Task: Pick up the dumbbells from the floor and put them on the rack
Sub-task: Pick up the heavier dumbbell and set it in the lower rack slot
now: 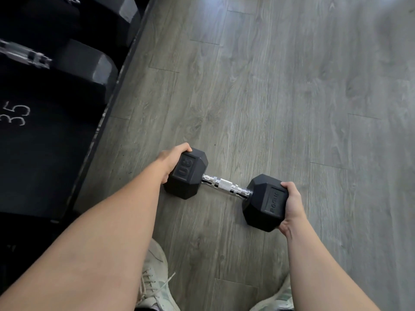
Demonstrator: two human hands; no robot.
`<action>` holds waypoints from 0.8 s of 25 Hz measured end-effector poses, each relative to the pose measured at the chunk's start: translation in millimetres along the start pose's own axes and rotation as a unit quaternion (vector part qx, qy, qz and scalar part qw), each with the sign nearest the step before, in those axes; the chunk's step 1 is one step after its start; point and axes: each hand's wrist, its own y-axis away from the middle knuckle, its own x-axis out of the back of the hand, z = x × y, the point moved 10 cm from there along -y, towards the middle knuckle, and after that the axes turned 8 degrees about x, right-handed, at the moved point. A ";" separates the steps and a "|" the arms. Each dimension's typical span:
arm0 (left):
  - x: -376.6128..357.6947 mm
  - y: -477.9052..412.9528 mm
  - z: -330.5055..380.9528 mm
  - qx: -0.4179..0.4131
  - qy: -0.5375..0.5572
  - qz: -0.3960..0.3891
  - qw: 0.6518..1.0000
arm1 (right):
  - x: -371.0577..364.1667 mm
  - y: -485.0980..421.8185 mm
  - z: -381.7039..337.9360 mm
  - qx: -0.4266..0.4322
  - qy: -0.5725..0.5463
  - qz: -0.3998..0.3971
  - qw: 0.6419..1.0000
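A black hex dumbbell (225, 186) with a chrome knurled handle lies across the lower middle of the head view, over the grey wood floor. Its left head is marked 30. My left hand (170, 161) cups the outer face of that left head. My right hand (290, 207) wraps the outer face of the right head. I cannot tell whether the dumbbell rests on the floor or hangs just above it. The rack (105, 113) runs along the left edge, its dark rail slanting up to the right.
Large black dumbbells (89, 66) sit on the rack at the left, one marked 35 (15, 113). My two pale sneakers (155, 279) stand at the bottom edge, below the dumbbell. Grey plank floor (314, 86) stretches to the right and beyond.
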 end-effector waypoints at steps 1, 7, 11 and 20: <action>10.1 10.7 -2.2 0.007 0.007 0.007 1.000 | -5.1 9.2 0.4 -0.009 -0.001 -0.003 1.000; 89.3 120.0 8.6 0.018 0.047 0.050 0.998 | -61.5 88.3 -35.0 -0.028 0.019 -0.048 0.998; 175.1 198.9 37.3 0.000 0.062 0.134 0.989 | -131.6 150.3 -55.6 -0.044 0.019 -0.108 0.993; 360.0 246.0 80.0 -0.022 0.073 0.265 0.961 | -335.9 209.6 -23.9 -0.070 0.079 -0.226 0.968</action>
